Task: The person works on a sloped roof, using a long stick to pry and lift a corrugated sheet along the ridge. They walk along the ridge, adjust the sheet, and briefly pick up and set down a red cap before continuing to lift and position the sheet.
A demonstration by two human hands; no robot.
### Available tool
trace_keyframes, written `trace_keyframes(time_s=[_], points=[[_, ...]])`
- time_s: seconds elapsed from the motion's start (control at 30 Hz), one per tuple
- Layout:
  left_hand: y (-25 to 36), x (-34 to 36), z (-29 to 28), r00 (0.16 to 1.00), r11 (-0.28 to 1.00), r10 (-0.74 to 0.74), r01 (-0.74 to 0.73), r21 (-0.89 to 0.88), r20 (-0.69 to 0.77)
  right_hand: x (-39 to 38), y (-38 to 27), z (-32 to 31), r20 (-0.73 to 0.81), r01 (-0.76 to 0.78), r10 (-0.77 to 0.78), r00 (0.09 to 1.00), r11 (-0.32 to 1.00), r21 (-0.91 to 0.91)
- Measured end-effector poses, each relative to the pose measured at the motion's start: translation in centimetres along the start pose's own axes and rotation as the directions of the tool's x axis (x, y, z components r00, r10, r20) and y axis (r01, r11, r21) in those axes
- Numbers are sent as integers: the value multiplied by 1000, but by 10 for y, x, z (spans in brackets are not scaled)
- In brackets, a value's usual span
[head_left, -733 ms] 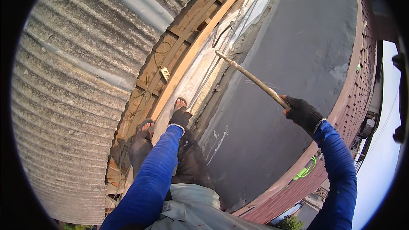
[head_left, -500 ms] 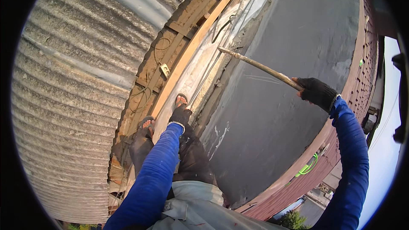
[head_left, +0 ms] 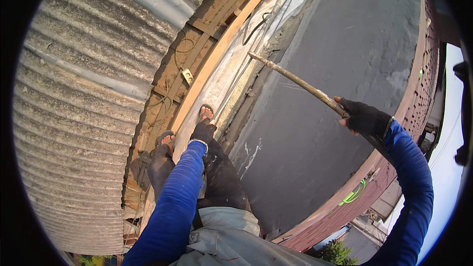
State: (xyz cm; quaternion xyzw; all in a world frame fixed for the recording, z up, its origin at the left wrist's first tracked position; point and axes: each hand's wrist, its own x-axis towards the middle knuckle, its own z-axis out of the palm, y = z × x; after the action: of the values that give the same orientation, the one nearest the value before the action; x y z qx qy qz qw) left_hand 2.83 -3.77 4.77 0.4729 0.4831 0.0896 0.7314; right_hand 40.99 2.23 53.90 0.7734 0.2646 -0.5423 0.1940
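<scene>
My right hand, in a black fingerless glove, is closed round a worn wooden stick spattered with pale marks. The stick slants over the dark grey roof surface, its far end above the pale strip along that surface's left edge. Something dark shows just behind the hand, beneath the wrist, too unclear to name. My left hand, gloved the same way, rests at my knee; its fingers blend into the dark trousers and are mostly hidden. Both arms wear blue sleeves.
Corrugated grey sheets cover the left side. Between them and the slab run a wooden beam and a gap with a power socket and cable. A black curved strip lies farther along. Green cord hangs at the right edge, above a drop.
My right hand and the stick have shifted slightly downward, the far end a little left. The left hand stays at the knee. The whole view has moved slightly.
</scene>
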Motion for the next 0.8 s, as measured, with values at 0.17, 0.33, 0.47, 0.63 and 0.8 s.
trace_keyframes(time_s=[0.17,0.33,0.47,0.63,0.8], points=[[-38,18,10,991,972,132,-131,-194,-10,-14,23,-3,156,-10,-87,984,845,534],[-4,16,2,1000,947,-18,14,-321,-9,-15,5,14,128,-31,-45,991,845,534],[52,-2,-12,982,921,-100,153,359,-164,-16,-21,20,94,-29,-15,996,894,448],[80,-8,-13,979,993,-22,45,110,-201,-7,-36,31,96,-77,38,995,890,450],[69,-1,-18,970,925,-71,151,348,-232,2,-38,56,81,-98,66,994,871,482]])
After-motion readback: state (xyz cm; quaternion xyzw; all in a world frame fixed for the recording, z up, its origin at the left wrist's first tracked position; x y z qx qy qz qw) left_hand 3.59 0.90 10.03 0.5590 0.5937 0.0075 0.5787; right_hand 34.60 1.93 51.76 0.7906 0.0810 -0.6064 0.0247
